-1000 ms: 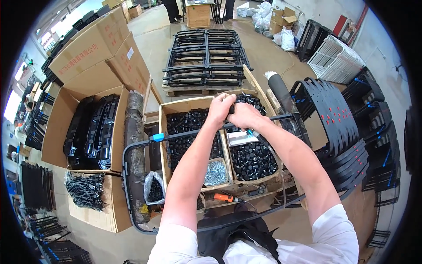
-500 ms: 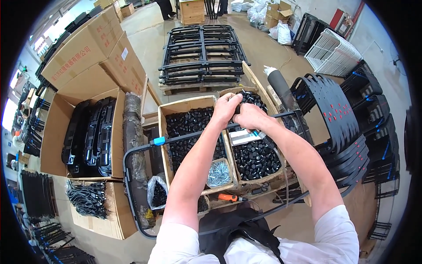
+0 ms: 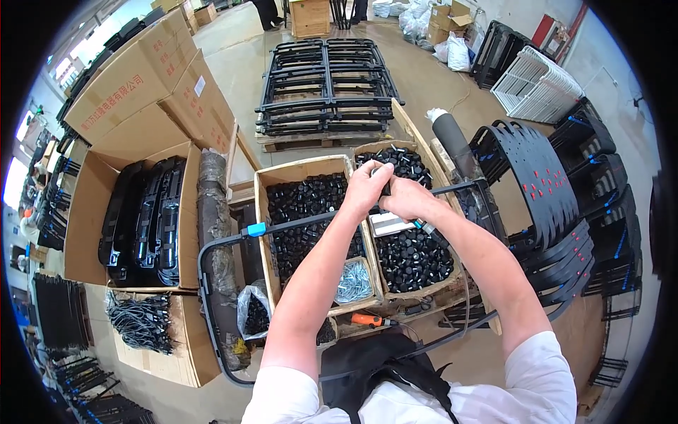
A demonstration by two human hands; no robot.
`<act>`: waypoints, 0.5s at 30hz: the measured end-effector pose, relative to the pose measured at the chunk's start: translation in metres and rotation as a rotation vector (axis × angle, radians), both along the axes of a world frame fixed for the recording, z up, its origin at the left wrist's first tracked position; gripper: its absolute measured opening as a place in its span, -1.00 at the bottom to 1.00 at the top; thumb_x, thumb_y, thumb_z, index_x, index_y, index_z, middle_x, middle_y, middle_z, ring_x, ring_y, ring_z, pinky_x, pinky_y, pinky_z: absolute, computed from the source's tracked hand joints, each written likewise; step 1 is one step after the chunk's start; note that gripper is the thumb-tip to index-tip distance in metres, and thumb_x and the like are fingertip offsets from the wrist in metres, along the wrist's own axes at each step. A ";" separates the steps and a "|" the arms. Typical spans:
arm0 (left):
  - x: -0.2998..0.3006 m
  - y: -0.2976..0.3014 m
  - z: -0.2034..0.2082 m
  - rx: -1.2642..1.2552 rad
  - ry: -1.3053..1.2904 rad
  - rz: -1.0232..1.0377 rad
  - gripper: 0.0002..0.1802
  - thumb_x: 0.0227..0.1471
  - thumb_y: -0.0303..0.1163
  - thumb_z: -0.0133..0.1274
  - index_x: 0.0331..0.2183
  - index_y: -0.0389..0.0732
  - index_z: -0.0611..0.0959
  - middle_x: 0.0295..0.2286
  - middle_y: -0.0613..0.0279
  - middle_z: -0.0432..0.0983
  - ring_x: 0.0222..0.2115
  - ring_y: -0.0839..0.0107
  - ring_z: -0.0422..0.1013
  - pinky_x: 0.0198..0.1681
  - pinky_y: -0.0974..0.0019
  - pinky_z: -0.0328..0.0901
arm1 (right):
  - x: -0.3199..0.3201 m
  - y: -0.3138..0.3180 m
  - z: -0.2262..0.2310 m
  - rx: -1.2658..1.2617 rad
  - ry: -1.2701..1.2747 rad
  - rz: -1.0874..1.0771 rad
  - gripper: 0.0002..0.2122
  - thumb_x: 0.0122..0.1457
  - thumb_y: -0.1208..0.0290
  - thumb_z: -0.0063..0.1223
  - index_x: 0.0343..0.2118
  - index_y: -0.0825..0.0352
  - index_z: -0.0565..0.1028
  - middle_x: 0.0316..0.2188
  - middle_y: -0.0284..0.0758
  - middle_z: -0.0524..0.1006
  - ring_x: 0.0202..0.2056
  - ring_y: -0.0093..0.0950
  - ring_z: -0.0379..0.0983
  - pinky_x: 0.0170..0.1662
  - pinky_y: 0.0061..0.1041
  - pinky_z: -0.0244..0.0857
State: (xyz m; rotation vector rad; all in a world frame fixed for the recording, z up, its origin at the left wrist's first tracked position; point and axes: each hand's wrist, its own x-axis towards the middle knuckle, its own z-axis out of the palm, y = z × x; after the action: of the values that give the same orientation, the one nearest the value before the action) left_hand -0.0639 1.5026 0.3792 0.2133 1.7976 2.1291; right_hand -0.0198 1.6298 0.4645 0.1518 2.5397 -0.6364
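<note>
Here, the left hand [image 3: 369, 185] and right hand [image 3: 407, 198] meet, curled round a dark thing [image 3: 385, 189], mostly hidden, by the black frame [image 3: 296, 220] lying over the boxes [image 3: 300, 169]. Fitting seems underway; next needs a steady hold.
</note>
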 end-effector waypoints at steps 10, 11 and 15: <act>0.006 -0.002 -0.007 0.017 0.012 0.022 -0.65 0.26 -0.10 0.23 -0.21 -0.24 0.70 -0.35 0.36 0.57 -0.33 0.56 0.40 -0.22 0.36 0.34 | -0.005 0.000 -0.018 -0.059 -0.030 -0.006 -0.69 0.08 0.24 0.11 -0.35 0.42 0.69 -0.48 -0.09 0.68 -0.39 -0.22 0.68 -0.23 -0.25 0.50; 0.008 0.003 -0.005 0.003 0.006 0.008 -0.62 0.25 -0.09 0.23 -0.20 -0.25 0.70 -0.34 0.35 0.58 -0.32 0.55 0.41 -0.20 0.35 0.35 | -0.005 0.009 -0.025 -0.103 -0.024 -0.037 -0.71 0.04 0.27 0.14 -0.35 0.43 0.69 -0.46 -0.08 0.69 -0.37 -0.22 0.68 -0.22 -0.26 0.50; 0.004 0.002 -0.006 0.015 0.014 0.030 -0.59 0.25 -0.06 0.21 -0.19 -0.27 0.70 -0.33 0.33 0.59 -0.30 0.55 0.42 -0.18 0.34 0.36 | -0.016 0.008 -0.030 -0.043 -0.005 -0.008 -0.76 -0.14 0.39 0.21 -0.43 0.47 0.67 -0.41 -0.10 0.70 -0.34 -0.26 0.66 -0.23 -0.28 0.47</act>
State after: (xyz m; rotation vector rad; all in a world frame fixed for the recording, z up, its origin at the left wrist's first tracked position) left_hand -0.0595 1.5043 0.3729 0.2062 1.8035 2.1680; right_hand -0.0361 1.6380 0.4350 0.1480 2.5195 -0.6921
